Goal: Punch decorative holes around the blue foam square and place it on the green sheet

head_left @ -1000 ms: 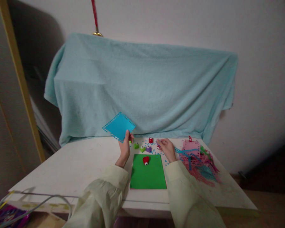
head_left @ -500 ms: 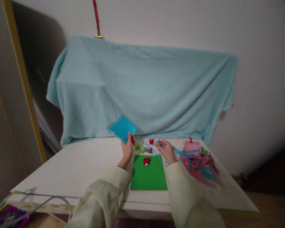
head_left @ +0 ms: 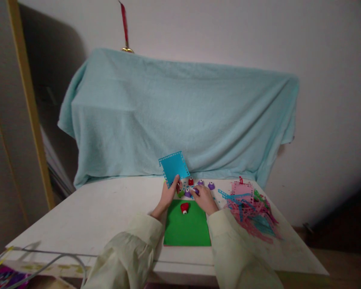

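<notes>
A square of blue paper with small holes punched along its edges is pinched upright in my left hand. My right hand has its fingers closed on a small purple punch, just above the back edge of the green paper. One red punch lies on the green paper. Behind it stand a green punch, a second red punch and several purple ones, with tiny blue paper bits scattered among them.
On the right of the white table lies a heap of pink, blue and green punched paper strips. A light blue cloth hangs behind the table. A grey cable loops at the front left edge.
My left hand has brought the blue paper to the right and turned it. My right hand has moved left and nearer, and a purple punch now stands on the table to its right.
</notes>
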Tool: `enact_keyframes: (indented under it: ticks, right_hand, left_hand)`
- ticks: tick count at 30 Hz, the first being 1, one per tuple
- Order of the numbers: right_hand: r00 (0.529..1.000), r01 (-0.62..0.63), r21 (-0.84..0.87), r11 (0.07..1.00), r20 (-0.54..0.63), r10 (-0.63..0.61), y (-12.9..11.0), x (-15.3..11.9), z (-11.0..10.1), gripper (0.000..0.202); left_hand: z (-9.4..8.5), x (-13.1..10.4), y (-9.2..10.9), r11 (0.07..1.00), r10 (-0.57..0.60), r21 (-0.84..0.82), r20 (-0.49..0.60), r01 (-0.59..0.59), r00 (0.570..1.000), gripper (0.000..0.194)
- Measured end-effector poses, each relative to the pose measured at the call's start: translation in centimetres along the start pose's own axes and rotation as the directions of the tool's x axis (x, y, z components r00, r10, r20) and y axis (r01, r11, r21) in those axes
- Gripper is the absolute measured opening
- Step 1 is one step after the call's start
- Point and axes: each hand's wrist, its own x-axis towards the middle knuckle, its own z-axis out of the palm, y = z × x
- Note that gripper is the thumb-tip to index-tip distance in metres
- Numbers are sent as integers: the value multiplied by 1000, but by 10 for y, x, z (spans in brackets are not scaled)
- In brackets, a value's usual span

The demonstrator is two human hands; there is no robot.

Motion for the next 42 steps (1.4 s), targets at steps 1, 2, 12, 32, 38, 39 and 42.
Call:
enact_keyframes:
  ticks: [1, 2, 12, 32, 38, 39, 42]
  right_hand:
    - [1000, 1, -18, 1000, -1, -1, -1, 0, 1, 21]
    - [1000, 5, -26, 1000, -2, -5, -2, 0, 2, 22]
    - [893, -175, 59, 983, -411, 183, 17, 6, -37, 32]
    - [993, -115, -212, 971, -1, 117, 24, -3, -20, 18]
    - [992, -127, -170, 977, -37, 122, 14, -4, -27, 22]
    - [990, -126, -137, 983, -79, 116, 11, -3, -30, 24]
    - [983, -53, 81, 995, -172, 66, -3, 1, -42, 30]
  left_hand:
    - [0, 0, 0, 1000, 1, 4, 5, -1, 1000, 48]
    - [0, 0, -1, 1000, 3, 9, 10, -3, 1000, 48]
    - [-2, -1, -5, 999, 1, 35, -21, 0, 1000, 49]
    - [-3, 1, -13, 999, -8, 37, -88, 11, 996, 50]
    - [-3, 0, -12, 998, 0, 60, -91, 5, 996, 50]
    - [-3, 0, -12, 997, 2, 71, -91, 4, 996, 50]
    - [-4, 0, -13, 996, -9, 91, -103, 18, 995, 51]
